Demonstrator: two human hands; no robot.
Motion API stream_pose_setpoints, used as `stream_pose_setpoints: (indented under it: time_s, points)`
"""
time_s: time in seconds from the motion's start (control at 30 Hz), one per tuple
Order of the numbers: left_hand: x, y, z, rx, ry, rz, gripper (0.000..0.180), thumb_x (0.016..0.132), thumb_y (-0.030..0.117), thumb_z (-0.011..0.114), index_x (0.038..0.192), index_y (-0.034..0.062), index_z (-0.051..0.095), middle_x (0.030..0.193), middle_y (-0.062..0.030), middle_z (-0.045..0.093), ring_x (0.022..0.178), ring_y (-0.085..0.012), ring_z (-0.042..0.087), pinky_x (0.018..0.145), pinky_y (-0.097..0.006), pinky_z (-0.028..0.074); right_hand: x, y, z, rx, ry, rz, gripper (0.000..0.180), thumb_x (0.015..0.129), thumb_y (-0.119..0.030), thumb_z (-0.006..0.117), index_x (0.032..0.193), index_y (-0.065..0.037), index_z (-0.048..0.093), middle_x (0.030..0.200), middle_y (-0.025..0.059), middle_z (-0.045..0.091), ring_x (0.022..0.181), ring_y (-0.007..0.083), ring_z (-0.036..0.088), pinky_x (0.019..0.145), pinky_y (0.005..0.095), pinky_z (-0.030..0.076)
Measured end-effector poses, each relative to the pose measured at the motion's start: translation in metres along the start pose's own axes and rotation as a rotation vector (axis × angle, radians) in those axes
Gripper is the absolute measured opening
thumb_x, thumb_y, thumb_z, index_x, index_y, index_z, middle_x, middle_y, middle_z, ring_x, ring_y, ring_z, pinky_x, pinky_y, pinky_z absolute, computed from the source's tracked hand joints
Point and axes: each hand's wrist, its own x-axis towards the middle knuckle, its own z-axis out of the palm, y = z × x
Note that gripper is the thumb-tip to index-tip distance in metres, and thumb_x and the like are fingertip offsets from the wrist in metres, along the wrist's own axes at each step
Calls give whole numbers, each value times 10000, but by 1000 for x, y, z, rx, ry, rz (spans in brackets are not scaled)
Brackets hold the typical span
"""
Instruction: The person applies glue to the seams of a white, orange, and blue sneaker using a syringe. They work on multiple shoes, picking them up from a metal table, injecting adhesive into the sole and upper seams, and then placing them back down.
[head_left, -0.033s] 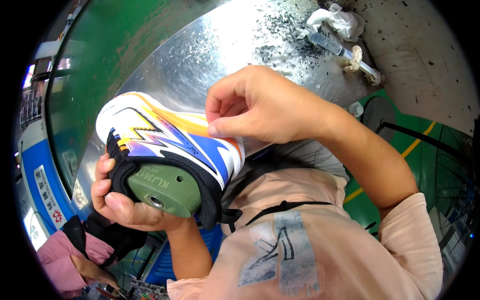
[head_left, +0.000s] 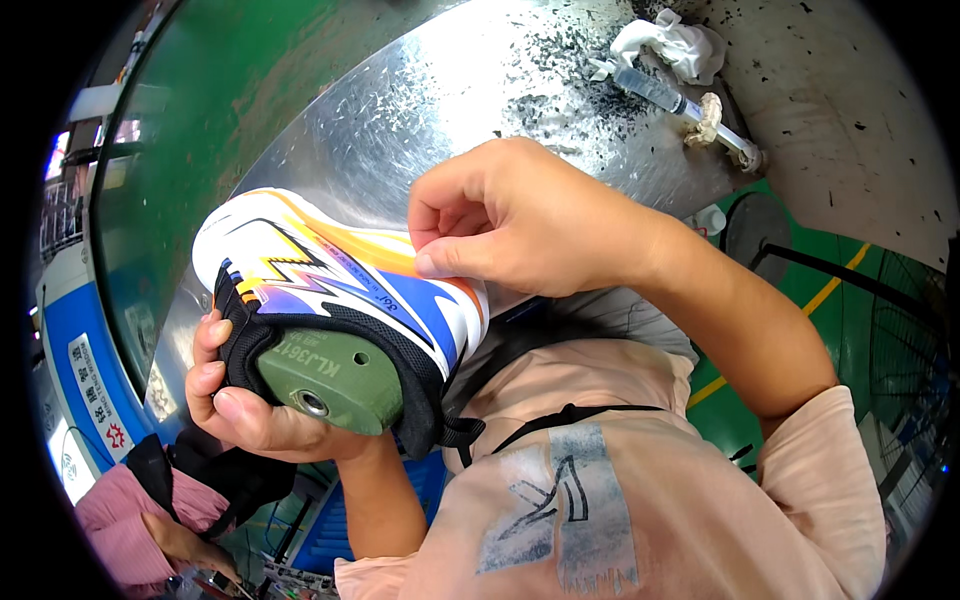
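Observation:
A white, blue and orange sports shoe [head_left: 400, 300] with a black collar lies tilted on its side in my left hand [head_left: 250, 405]. The fingers of that hand wrap round the tongue side. A green shoe last [head_left: 330, 375] with a metal-lined hole fills the shoe's opening. Over the orange and white sole edge, my right hand [head_left: 510, 215] is curled, thumb and forefinger pinched together against the shoe. Whatever sits between those fingertips, if anything, is hidden.
Beneath the shoe is a shiny metal table [head_left: 410, 110] scattered with black flecks. A syringe [head_left: 650, 88] lies at its far right beside a crumpled white cloth [head_left: 685, 50]. A person in a pink sleeve [head_left: 120, 520] is at the lower left.

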Motion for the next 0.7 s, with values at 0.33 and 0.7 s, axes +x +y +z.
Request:
stream_pose_setpoints:
  time_s: [0.33,0.7]
  points:
    - [-2,-7,-1,-27,9,36,281,980,293,330,1070,50,438,1096,-170,542,1073,-290,520,1007,-478,417,-6,-9,11,-262,108,-117,104,815,-61,663,801,14,592,654,124,608,587,176,564,574,295,466]
    - [-2,-7,-18,-52,2,10,268,953,298,381,1093,87,470,1122,-175,568,1094,-283,553,1011,-475,447,-1,-4,4,-68,14,-15,146,842,-132,697,848,5,647,711,75,667,668,100,616,623,252,495]
